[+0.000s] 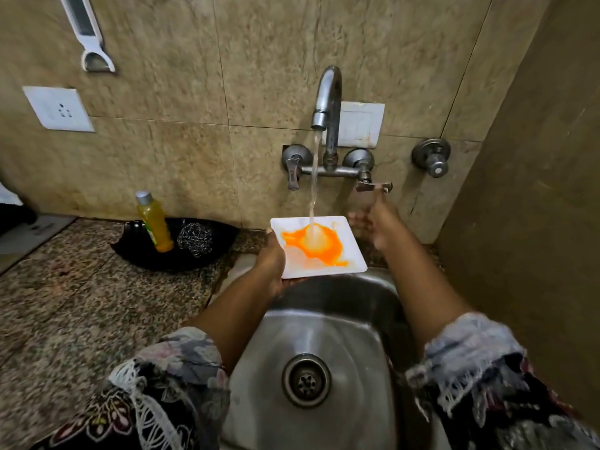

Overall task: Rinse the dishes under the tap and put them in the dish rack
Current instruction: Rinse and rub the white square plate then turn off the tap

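White square plate [319, 246], orange-stained, gripped at its left edge by left hand [271, 259] beneath running tap [328, 99] over sink [373, 290] back rim; right hand [373, 222] empty, fingers slack; tilting advisable for runoff.

Head view, steeply down over sink [328, 319]

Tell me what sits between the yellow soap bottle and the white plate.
In the head view, a steel wool scrubber lies between the yellow soap bottle and the white plate, resting in the black dish beside the bottle.
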